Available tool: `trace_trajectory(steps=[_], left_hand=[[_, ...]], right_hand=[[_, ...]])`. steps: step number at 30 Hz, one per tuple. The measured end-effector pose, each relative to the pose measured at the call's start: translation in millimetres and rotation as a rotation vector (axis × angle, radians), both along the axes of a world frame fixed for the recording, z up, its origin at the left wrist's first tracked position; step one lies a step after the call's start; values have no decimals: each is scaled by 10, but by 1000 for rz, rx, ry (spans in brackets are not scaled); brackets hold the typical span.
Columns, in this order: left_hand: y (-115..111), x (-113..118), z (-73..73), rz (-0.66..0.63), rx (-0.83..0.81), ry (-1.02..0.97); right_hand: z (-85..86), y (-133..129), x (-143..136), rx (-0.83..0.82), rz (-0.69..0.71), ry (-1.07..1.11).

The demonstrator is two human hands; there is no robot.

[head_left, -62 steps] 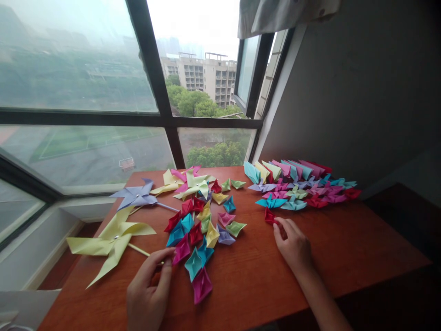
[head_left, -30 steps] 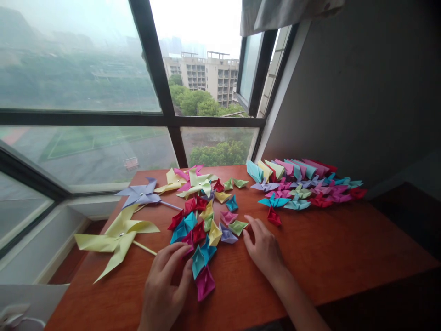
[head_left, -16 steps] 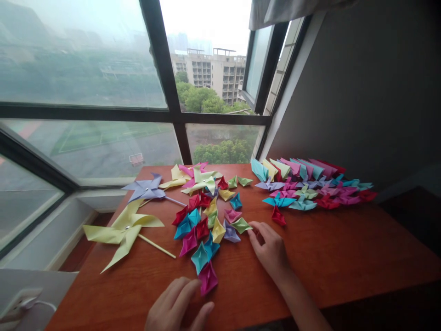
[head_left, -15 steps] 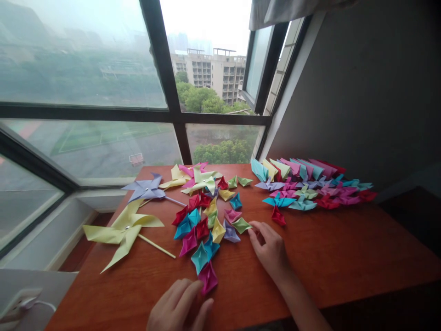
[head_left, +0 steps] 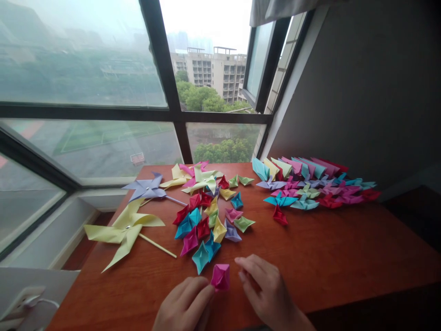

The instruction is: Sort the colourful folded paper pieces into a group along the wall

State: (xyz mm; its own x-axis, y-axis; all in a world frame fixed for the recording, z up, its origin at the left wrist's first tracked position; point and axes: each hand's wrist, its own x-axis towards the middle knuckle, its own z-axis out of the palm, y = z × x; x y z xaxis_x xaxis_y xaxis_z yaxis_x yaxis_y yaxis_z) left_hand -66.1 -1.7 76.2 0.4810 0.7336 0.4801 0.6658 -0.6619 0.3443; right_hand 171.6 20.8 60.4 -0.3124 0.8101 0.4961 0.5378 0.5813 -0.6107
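Observation:
A magenta folded paper boat point(head_left: 220, 277) is at the near side of the table, pinched at its left end by my left hand point(head_left: 188, 301). To its right, my right hand point(head_left: 265, 287) is apart from the boat, fingers bent and slightly spread, holding nothing. Just beyond both hands lies a loose cluster of small paper boats in several colours, among them a teal boat point(head_left: 200, 258), a blue boat point(head_left: 212, 246), a lavender boat point(head_left: 232, 231) and a light green boat point(head_left: 244, 224).
Pinwheels lie on the left, including a pale yellow pinwheel point(head_left: 126, 227) and a lavender pinwheel point(head_left: 146, 188). Rows of folded paper pieces point(head_left: 306, 184) stand at the right back of the wooden table point(head_left: 341, 248), with a red boat point(head_left: 279, 215) before them. Windows border the far edge.
My left hand has closed on the magenta boat, which has shifted right and turned. My right hand has left the light green boat and come nearer to me.

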Motion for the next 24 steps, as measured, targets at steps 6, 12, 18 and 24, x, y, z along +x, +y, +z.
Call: trace_trajectory(steps=[6, 12, 18, 24], left_hand=[[149, 118, 125, -100, 71, 65], [207, 206, 156, -93, 92, 33], [196, 237, 170, -97, 1, -97], [175, 259, 228, -111, -138, -265]], right_hand=[[106, -59, 25, -14, 26, -142], [208, -74, 84, 52, 51, -184], [202, -119, 154, 47, 30, -69], [217, -135, 246, -112, 21, 199]])
